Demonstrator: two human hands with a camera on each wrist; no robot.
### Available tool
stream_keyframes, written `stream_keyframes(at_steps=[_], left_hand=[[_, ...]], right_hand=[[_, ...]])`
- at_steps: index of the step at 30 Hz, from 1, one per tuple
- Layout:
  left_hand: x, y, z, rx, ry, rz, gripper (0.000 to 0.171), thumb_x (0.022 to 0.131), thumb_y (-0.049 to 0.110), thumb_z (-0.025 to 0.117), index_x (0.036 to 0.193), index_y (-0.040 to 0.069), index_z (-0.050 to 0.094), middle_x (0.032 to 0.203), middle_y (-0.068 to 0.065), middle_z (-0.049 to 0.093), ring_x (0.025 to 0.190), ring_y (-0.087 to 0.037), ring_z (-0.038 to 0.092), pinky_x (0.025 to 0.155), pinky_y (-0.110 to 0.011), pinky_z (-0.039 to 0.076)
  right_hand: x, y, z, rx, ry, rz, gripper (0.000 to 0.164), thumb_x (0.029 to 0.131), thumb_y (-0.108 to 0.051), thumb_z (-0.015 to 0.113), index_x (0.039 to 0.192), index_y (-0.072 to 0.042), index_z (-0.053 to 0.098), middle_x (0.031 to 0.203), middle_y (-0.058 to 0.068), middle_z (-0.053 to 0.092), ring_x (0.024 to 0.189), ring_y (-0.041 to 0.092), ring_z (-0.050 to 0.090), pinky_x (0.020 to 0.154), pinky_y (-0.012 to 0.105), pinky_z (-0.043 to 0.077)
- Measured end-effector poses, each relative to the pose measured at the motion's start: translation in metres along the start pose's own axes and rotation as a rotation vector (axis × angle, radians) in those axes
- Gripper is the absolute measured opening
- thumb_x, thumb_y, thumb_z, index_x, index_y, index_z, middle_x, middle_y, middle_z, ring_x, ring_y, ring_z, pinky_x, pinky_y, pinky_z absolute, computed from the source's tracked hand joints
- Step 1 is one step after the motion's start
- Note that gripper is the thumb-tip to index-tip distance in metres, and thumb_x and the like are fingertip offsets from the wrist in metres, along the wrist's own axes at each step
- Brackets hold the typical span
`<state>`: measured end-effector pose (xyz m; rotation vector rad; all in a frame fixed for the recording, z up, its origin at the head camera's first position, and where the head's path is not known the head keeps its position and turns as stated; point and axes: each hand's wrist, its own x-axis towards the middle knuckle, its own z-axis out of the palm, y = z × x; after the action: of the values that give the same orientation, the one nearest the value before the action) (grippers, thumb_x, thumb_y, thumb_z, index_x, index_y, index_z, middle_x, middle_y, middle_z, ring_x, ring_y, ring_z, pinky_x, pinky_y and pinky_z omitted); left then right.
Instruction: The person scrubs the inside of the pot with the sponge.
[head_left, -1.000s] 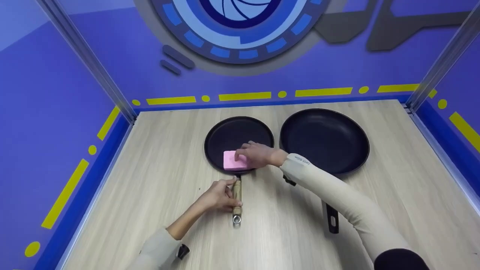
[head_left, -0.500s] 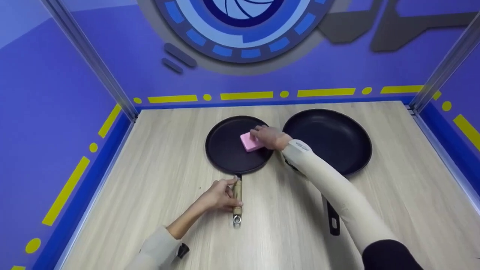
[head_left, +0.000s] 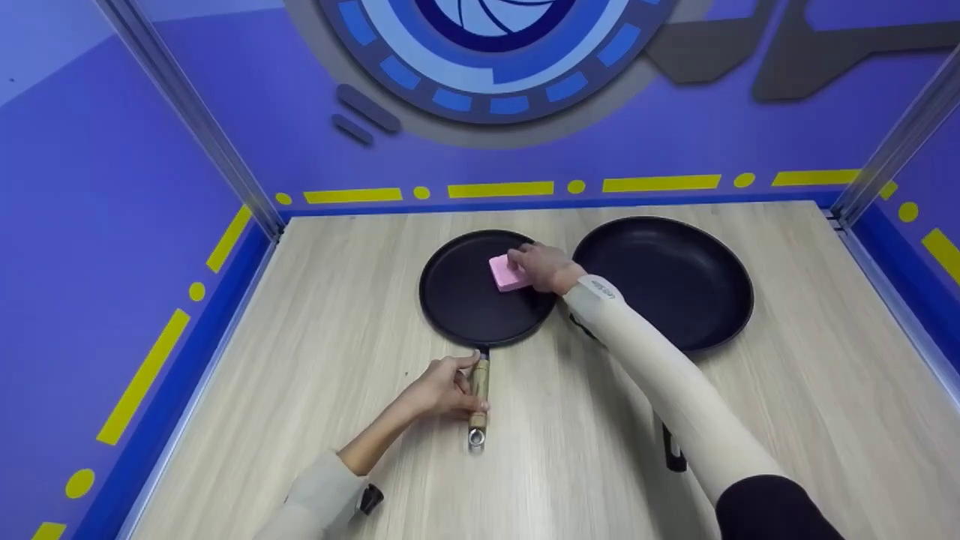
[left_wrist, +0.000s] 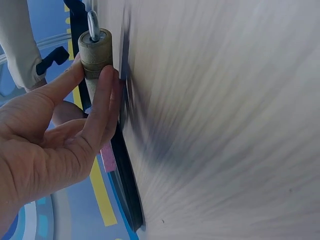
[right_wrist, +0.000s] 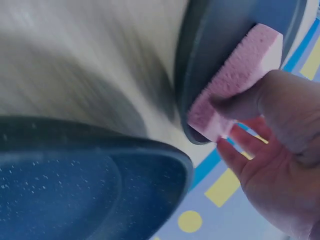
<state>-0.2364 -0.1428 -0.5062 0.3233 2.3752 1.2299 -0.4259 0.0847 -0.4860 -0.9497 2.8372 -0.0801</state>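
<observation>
A flat round black pan (head_left: 472,300) lies on the table, its wooden handle (head_left: 481,382) with a metal ring pointing toward me. My left hand (head_left: 442,388) grips that handle between thumb and fingers; the left wrist view shows the handle's end (left_wrist: 95,52) from close by. In my right hand (head_left: 546,266) is a pink sponge (head_left: 507,274), pinched by thumb and fingers over the right part of the pan. In the right wrist view the sponge (right_wrist: 240,75) lies along the pan's dark surface, close to the rim.
Beside the flat pan, on the right, stands a larger, deeper black frying pan (head_left: 675,277). Its black handle (head_left: 673,450) is partly covered by my right sleeve. Blue panels (head_left: 480,165) enclose the wooden table (head_left: 337,300) at the back and sides.
My right hand has moved the sponge from the near edge of the flat pan up and to the right. The left hand keeps its grip on the handle.
</observation>
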Motion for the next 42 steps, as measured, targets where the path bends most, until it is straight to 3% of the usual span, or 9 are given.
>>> stream_keyframes(at_steps=[3,8,14,19,25,30,32,37,42], left_hand=[[0.002,0.000,0.000,-0.004,-0.007,-0.007,0.088,0.079,0.004,0.088,0.152,-0.005,0.040,0.075,0.000,0.059,0.067,-0.008,0.054,0.057,-0.014,0.047],[0.001,0.000,0.001,0.001,-0.001,-0.015,0.087,0.079,0.004,0.088,0.151,-0.006,0.041,0.074,0.000,0.059,0.067,-0.008,0.053,0.057,-0.015,0.047],[0.001,0.001,0.001,-0.010,0.002,-0.019,0.089,0.078,0.003,0.088,0.152,-0.005,0.039,0.075,0.000,0.059,0.068,-0.008,0.054,0.057,-0.015,0.052],[0.002,0.000,0.000,-0.031,-0.013,-0.021,0.089,0.078,0.000,0.087,0.153,-0.004,0.039,0.077,-0.003,0.061,0.068,-0.009,0.057,0.061,-0.020,0.061],[0.000,0.000,0.000,-0.007,-0.016,0.007,0.089,0.078,0.002,0.087,0.152,-0.006,0.039,0.076,-0.006,0.065,0.067,-0.008,0.059,0.060,-0.019,0.059],[-0.001,0.001,0.001,-0.014,-0.006,0.017,0.090,0.078,0.002,0.088,0.152,-0.007,0.038,0.075,-0.002,0.061,0.067,-0.008,0.057,0.058,-0.016,0.055],[-0.001,0.000,0.001,-0.007,0.000,0.035,0.090,0.077,0.002,0.088,0.151,-0.009,0.038,0.073,-0.002,0.061,0.066,-0.007,0.056,0.057,-0.016,0.055],[-0.001,-0.001,0.003,-0.025,0.001,0.058,0.091,0.077,0.001,0.088,0.151,-0.010,0.036,0.072,-0.003,0.062,0.062,-0.006,0.057,0.057,-0.019,0.060],[0.000,-0.002,0.002,-0.044,-0.007,0.053,0.091,0.078,0.001,0.087,0.152,-0.010,0.035,0.071,-0.005,0.063,0.059,-0.006,0.060,0.057,-0.022,0.063]], right_hand=[[-0.007,0.000,-0.007,-0.020,-0.047,-0.008,0.038,0.088,0.003,0.064,0.124,-0.011,0.062,0.118,0.021,0.068,0.109,0.038,0.066,0.097,0.050,0.060],[-0.022,-0.004,-0.009,0.019,-0.083,-0.036,0.044,0.084,-0.007,0.075,0.126,-0.014,0.065,0.104,0.017,0.071,0.096,0.033,0.063,0.094,0.047,0.060],[-0.033,-0.020,-0.001,0.037,-0.078,-0.057,0.047,0.085,-0.024,0.082,0.128,-0.018,0.067,0.111,0.015,0.073,0.110,0.035,0.066,0.102,0.046,0.056],[-0.032,-0.041,0.006,0.032,-0.026,-0.133,0.046,0.083,-0.029,0.082,0.126,-0.020,0.070,0.115,0.013,0.074,0.114,0.035,0.066,0.105,0.048,0.055],[-0.020,-0.070,0.018,0.071,0.077,-0.234,0.045,0.082,-0.031,0.081,0.126,-0.026,0.075,0.110,0.010,0.076,0.105,0.031,0.067,0.097,0.047,0.056],[-0.004,-0.085,0.026,-0.003,0.155,-0.193,0.043,0.086,-0.038,0.078,0.128,-0.030,0.073,0.106,0.013,0.074,0.100,0.036,0.063,0.083,0.049,0.062],[0.005,-0.088,0.028,-0.050,0.174,-0.168,0.043,0.089,-0.041,0.075,0.130,-0.031,0.072,0.108,0.014,0.074,0.102,0.036,0.063,0.083,0.049,0.062],[0.029,-0.090,0.030,-0.149,0.192,-0.082,0.044,0.096,-0.041,0.068,0.138,-0.032,0.064,0.119,0.015,0.069,0.111,0.036,0.059,0.094,0.047,0.058],[0.048,-0.083,0.033,-0.168,0.184,-0.015,0.048,0.101,-0.034,0.062,0.148,-0.031,0.053,0.131,0.017,0.062,0.121,0.036,0.056,0.106,0.048,0.053]])
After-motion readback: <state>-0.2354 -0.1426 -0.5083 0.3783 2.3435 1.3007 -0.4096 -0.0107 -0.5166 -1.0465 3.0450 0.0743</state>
